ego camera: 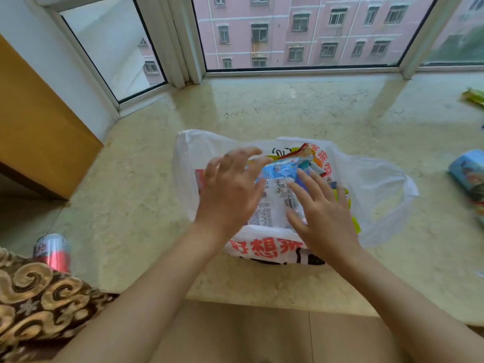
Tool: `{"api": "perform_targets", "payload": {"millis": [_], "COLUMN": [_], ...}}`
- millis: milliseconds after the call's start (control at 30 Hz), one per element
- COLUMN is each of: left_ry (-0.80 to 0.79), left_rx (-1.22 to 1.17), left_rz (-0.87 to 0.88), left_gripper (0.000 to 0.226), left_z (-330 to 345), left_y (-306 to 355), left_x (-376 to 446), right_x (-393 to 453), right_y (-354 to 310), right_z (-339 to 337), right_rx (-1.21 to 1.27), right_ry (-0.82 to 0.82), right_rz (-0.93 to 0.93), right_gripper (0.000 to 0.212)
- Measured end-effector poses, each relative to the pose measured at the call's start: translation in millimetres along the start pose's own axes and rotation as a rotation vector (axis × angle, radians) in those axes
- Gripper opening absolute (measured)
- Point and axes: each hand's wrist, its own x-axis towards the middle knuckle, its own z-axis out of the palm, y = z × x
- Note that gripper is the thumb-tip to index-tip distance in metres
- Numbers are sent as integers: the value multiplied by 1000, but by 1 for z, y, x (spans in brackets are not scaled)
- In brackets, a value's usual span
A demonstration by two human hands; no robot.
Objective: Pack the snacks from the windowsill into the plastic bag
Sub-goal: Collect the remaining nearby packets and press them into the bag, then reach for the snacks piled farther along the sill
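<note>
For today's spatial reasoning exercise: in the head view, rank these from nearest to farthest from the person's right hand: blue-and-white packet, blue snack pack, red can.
From the right hand:
1. Blue-and-white packet, under its fingers in the bag.
2. Blue snack pack, right edge.
3. Red can, far left.

Soft daylight, wide-angle view

Light came through the window [301,32], leaving pale glare on the windowsill [288,106]; frame edges bowed, and the hands and corners looked slightly blurred.
</note>
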Motion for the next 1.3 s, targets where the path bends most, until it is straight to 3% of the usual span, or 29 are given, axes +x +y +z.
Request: {"api": "perform_targets", "payload": {"millis": [133, 200, 567, 633, 833, 900, 1300], "left_ry": [-555, -729, -799, -715, -256, -198, -291], "left_rx": [44, 68, 220, 185, -24, -42, -149], "left_rz": [-22, -93, -109, -92, -10, 47, 258], "left_gripper": [60, 67, 73, 70, 61, 58, 59], "left_z": [59, 83, 103, 92, 73, 73, 108], "left_y": [40, 49, 55, 64, 103, 118, 237], "left_x": [-6, -1, 17, 26, 48, 56, 106], "right_x": [-13, -16, -21, -22, -32, -38, -100], "right_y": [44, 55, 71, 76, 93, 101, 212], "right_z": [-3, 0, -11, -24, -55, -67, -115], "right_rx": [-125, -179, -234, -236, -207, -205, -230], "right_ry": [35, 31, 24, 21, 121, 129, 54], "right_rz": [64, 43, 54, 58, 89, 119, 366], "right_gripper": [57, 64, 57, 58, 55, 57, 58]}}
